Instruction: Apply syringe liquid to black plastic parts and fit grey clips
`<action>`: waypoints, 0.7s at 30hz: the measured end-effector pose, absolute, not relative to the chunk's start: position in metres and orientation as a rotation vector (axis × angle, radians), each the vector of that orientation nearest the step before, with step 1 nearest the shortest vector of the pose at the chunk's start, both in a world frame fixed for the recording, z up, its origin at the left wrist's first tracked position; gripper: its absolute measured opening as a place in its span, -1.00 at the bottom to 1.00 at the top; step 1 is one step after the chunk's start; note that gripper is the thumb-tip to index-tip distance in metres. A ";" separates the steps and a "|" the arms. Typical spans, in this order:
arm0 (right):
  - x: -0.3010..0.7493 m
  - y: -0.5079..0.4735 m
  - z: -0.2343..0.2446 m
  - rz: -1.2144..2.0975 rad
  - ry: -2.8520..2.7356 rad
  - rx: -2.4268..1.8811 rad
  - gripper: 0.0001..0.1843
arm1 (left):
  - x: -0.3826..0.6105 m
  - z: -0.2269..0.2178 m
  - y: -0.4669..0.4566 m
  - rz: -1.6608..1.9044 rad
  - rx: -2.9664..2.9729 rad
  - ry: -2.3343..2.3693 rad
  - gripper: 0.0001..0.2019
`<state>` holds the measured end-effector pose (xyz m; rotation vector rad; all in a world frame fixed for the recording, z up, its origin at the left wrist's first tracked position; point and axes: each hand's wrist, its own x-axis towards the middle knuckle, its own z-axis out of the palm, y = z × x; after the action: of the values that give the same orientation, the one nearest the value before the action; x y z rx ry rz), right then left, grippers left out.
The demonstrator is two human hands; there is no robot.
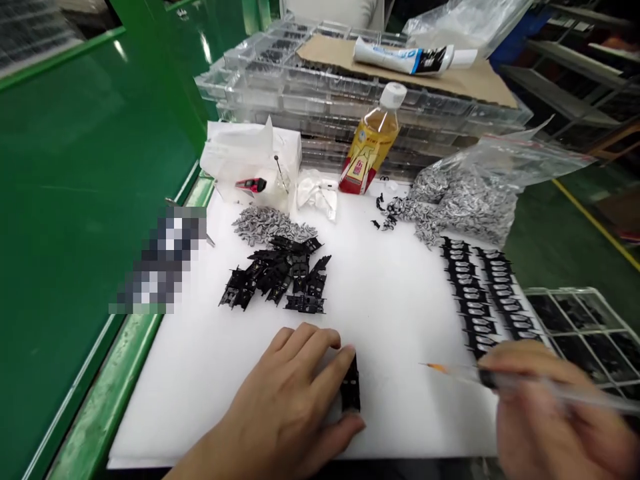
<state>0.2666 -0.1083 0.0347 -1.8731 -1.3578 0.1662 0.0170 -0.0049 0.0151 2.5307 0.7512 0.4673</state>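
My left hand (295,400) rests on the white board, with its index finger and thumb gripping the two ends of a black plastic part (352,385). My right hand (545,407), blurred by motion, grips a slim pen-like tool (437,367) with a tapered orange tip. That tip points left and stands apart from the held part; its exact kind is unclear. Beyond my left hand lies a loose pile of similar black parts (280,273). Behind it is a heap of small grey pieces (267,225). Two columns of black parts with grey pieces (475,293) line the board's right side.
A drink bottle (367,150) stands at the back, before stacked clear trays (320,100) topped by cardboard and a white tube (400,57). A plastic bag of grey pieces (470,193) lies back right. A divided tray (585,320) sits right; green machinery (100,147) borders the left.
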 end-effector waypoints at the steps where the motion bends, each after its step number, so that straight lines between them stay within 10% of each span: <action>1: 0.260 -0.106 0.037 0.241 -1.221 -1.783 -0.78 | 0.016 0.014 -0.005 0.477 2.522 0.738 -0.53; 12: 0.206 -0.073 0.025 0.951 -0.790 -1.312 -0.68 | 0.016 0.005 -0.003 0.488 2.495 0.715 -0.63; 21: 0.211 -0.071 0.013 1.358 -0.402 -0.751 -0.18 | 0.018 0.009 -0.001 0.545 2.412 0.714 -0.71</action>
<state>0.2109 -0.0713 0.0133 -0.7514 -0.4020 1.3584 0.0184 -0.0008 0.0086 2.4123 0.7140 0.5447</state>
